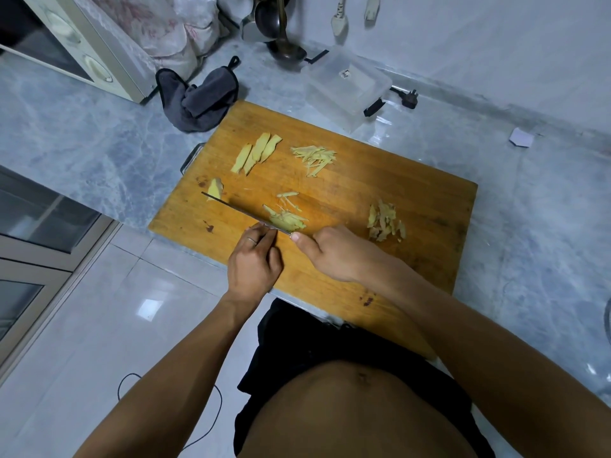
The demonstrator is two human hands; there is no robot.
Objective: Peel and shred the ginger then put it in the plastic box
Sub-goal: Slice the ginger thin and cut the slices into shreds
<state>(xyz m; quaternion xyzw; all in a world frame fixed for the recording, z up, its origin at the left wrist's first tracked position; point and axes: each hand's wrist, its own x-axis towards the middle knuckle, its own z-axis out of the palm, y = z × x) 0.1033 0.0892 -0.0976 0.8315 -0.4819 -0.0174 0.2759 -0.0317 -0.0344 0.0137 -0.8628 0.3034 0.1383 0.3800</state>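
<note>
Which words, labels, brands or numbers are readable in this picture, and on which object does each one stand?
No text can be read here.
Small sticker on the plastic box: dark print, too small and blurred to read.
Pale spoon hanging on the wall: dark marks on the handle, not readable.
Oven front with its dials: no legible markings.
Cutting board, knife, grey cloth: no writing visible.

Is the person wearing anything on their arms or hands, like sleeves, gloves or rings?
No sleeves or gloves: both forearms are bare. The left hand wears a thin silver-coloured ring on one finger. The right hand shows no ring or watch.
</note>
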